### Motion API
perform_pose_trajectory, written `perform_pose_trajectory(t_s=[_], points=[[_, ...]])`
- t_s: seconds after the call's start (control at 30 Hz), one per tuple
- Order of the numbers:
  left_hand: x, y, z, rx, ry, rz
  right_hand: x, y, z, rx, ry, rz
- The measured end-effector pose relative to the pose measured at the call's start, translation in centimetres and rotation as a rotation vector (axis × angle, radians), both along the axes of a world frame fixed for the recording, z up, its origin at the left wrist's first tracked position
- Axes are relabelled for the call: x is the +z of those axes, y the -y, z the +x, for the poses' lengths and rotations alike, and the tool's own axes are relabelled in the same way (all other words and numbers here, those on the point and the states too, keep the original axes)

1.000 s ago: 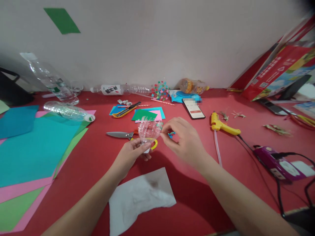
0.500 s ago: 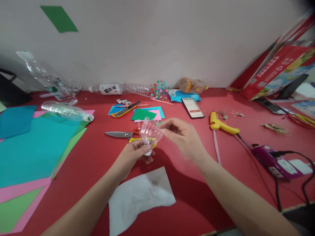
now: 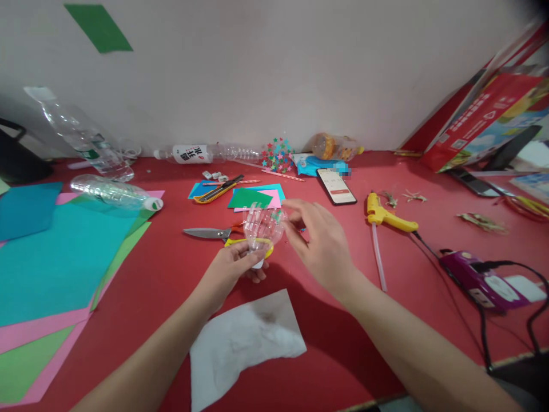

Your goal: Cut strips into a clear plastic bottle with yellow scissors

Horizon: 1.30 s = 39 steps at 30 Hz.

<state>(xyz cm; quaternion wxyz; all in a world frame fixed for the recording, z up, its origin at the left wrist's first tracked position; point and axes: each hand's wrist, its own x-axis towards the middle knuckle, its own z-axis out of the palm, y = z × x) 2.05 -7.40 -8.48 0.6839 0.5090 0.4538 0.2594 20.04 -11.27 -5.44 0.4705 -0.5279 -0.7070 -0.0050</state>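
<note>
My left hand [image 3: 229, 269] is closed around the neck of a cut-off clear plastic bottle top [image 3: 261, 228] with strips cut into its rim, held upright over the red table [image 3: 171, 269]. My right hand [image 3: 319, 240] is at the bottle's right rim, thumb and fingers pinched close on one strip; what is between them is too small to make out. Scissors [image 3: 210, 233] with yellow and orange handles lie just behind the bottle piece.
White paper towel [image 3: 244, 340] lies in front of my arms. Coloured paper sheets [image 3: 55, 257] and clear bottles [image 3: 114, 193] at left. Phone [image 3: 337, 186], yellow glue gun [image 3: 386, 216], purple power strip [image 3: 476, 280] with cables at right. Utility knife [image 3: 217, 191], star stickers [image 3: 278, 155] at back.
My right hand has stayed at the bottle's right rim, its fingers shifting slightly up and in. The left hand keeps its hold; the bottle piece tilted a little.
</note>
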Motion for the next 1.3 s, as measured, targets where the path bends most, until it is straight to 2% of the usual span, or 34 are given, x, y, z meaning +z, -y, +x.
perform_pose_trajectory(t_s=[0.17, 0.23, 0.47, 0.63, 0.8, 0.9, 1.0, 1.1, 1.3], points=[[0.3, 0.3, 0.0, -0.021, 0.055, -0.061, 0.4, 0.1, -0.3, 0.063, -0.388, -0.171], [0.3, 0.5, 0.0, -0.041, 0.084, -0.079, 0.5, 0.0, -0.4, 0.083, -0.483, -0.213], [0.3, 0.5, -0.1, -0.037, 0.156, -0.147, 0.6, 0.2, -0.5, 0.106, -0.521, -0.163], [0.4, 0.3, -0.2, -0.001, 0.197, -0.157, 0.5, 0.5, -0.9, 0.324, -0.664, -0.270], [0.0, 0.2, -0.2, 0.005, 0.220, -0.153, 0.4, 0.2, -1.0, 0.394, -0.771, -0.357], [0.0, 0.2, -0.3, -0.002, 0.221, -0.146, 0.6, 0.2, -1.0, 0.352, -0.635, -0.330], [0.2, 0.2, -0.3, -0.011, 0.229, -0.150, 0.6, 0.2, -1.1, 0.238, -0.358, -0.225], [0.4, 0.3, -0.4, -0.025, 0.254, -0.149, 0.2, 0.3, -1.3, 0.189, -0.143, -0.134], [0.2, 0.3, -0.4, -0.027, 0.259, -0.126, -0.5, 0.2, -1.7, 0.178, -0.019, -0.108]])
